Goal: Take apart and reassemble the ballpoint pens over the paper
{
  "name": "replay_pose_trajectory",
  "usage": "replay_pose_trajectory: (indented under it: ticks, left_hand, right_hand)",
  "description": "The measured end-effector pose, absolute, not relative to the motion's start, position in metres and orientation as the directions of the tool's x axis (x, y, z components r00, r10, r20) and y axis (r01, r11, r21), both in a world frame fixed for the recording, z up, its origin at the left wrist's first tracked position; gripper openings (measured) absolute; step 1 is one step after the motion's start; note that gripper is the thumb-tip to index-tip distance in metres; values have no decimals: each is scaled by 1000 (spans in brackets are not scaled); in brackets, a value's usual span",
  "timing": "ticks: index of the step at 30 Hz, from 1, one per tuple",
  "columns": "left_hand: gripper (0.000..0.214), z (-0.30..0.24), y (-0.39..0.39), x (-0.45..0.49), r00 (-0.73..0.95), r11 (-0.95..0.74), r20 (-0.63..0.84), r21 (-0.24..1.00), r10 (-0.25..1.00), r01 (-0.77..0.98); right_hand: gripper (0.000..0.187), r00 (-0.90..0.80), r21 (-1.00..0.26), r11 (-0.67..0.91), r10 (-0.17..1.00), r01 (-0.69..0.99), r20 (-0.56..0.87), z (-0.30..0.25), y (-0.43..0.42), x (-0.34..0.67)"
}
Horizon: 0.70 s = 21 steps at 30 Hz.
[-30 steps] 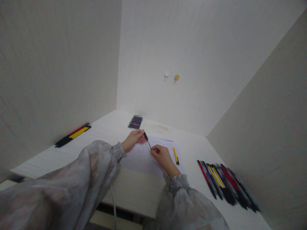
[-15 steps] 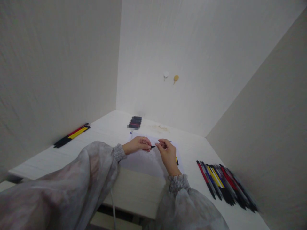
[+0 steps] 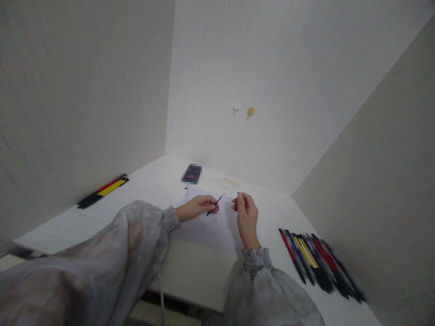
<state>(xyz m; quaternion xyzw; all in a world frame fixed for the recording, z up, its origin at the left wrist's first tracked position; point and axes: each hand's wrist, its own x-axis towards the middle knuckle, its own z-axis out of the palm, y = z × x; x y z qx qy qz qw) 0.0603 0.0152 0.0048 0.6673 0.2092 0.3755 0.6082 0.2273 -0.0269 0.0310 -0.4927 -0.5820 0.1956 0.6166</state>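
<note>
My left hand (image 3: 200, 206) is closed on a short black pen part (image 3: 215, 204) that sticks up to the right from its fingers. A hand's width to the right, my right hand (image 3: 245, 213) is raised above a white sheet of paper (image 3: 213, 226), its fingertips pinched on something thin that I cannot make out. Both hands hover over the sheet near the middle of the white table (image 3: 190, 267). The yellow pen seen earlier on the sheet is hidden behind my right hand.
A row of several pens (image 3: 319, 262) in red, blue, yellow and black lies at the right. A small bundle of black, red and yellow pens (image 3: 102, 190) lies by the left wall. A dark blurred object (image 3: 192, 174) sits at the back. Walls close in three sides.
The hands held one piece together; now they have drawn apart. The left hand keeps the black part, tilted up, and the right hand has lifted and moved right.
</note>
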Motion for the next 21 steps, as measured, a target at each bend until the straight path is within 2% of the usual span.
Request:
replay_pose_trajectory:
  ticks: [4,7,10,13,17,21]
  left_hand:
    - [21,3,18,58,560,-180,270,961,783,-211]
    - [18,3,18,58,522,-123,251,956,815,-267]
    - [14,7,17,60,475,-85,255,933,842,-350]
    - [11,9,17,62,410,-86,256,917,876,-388]
    - [14,6,20,63,352,-92,238,919,905,-384]
    - [16,4,21,62,377,-81,199,948,904,-306]
  right_hand:
    - [28,339,-816,380,771,435,539,29,-20,239]
    - [27,322,-765,285,781,578,535,26,-15,246]
    - [24,241,-621,126,848,774,472,22,-13,249]
    - [22,170,-444,-3,926,896,337,17,-13,248]
    - [21,120,-282,-55,968,958,221,11,-14,246]
    - [20,85,-212,-45,980,976,180,6,-13,246]
